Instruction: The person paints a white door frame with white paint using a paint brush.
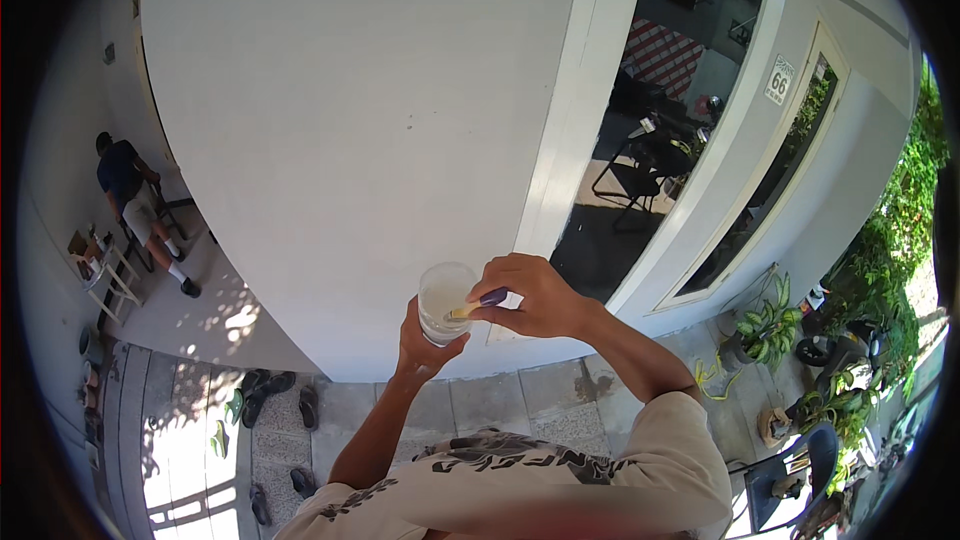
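Observation:
My left hand (423,348) is wrapped round a clear plastic cup (447,280) with whitish contents, held up in front of the white wall (360,140). In my right hand (530,295) is a small paintbrush (491,297) with a purple handle, pinched between thumb and fingers. Its pale yellowish end points left and down at the cup's near right side. Whether the tip is inside the cup or just in front of it, I cannot tell.
Right of the wall stands a glass pane (640,130) in a white frame. Shoes (265,395) lie on the paving at left. A person (135,190) stands by a small white table (108,275) far left. A potted plant (768,325) and a dark chair (800,480) are at right.

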The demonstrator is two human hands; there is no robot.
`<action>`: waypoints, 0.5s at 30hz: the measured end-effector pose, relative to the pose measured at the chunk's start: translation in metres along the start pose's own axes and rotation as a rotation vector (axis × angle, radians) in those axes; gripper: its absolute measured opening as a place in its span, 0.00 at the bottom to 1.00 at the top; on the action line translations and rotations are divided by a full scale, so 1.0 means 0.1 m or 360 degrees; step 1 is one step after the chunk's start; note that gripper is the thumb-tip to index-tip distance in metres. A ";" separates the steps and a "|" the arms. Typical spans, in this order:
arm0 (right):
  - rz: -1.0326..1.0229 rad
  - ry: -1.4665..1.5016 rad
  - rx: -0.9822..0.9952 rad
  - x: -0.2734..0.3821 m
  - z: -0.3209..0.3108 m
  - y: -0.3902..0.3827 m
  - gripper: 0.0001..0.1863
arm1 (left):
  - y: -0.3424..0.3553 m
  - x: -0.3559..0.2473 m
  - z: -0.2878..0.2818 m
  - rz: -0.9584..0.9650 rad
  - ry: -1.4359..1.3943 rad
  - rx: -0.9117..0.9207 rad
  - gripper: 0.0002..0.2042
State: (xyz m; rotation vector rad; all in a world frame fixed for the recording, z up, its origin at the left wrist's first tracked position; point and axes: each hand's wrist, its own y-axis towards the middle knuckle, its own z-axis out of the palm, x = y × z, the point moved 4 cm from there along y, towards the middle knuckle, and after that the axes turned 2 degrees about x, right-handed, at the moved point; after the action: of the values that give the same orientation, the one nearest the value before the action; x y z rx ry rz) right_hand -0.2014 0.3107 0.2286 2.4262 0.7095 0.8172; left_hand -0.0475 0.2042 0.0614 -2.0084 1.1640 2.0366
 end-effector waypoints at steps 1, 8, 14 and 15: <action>0.0035 -0.0061 0.0025 -0.01 -0.05 -0.02 0.11 | 0.05 0.01 0.06 -0.0007 -0.0019 0.0037 0.39; 0.0105 -0.0092 -0.0006 -0.28 -0.47 -0.12 0.12 | 0.46 0.13 0.48 0.0043 -0.0118 0.0146 0.41; 0.0797 0.0753 -0.0605 -1.09 -1.08 -0.16 0.12 | 0.85 0.18 0.86 -0.0021 -0.0168 0.0177 0.42; 0.0795 0.0705 -0.0648 -1.19 -1.28 -0.10 0.11 | 0.89 0.17 0.92 -0.0059 -0.0218 0.0196 0.42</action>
State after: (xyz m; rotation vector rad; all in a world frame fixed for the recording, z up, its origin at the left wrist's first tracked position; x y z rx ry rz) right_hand -0.3698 0.2810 0.2652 2.0774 0.0445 1.5566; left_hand -0.1738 0.1817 0.0752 -1.7913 1.1844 1.9961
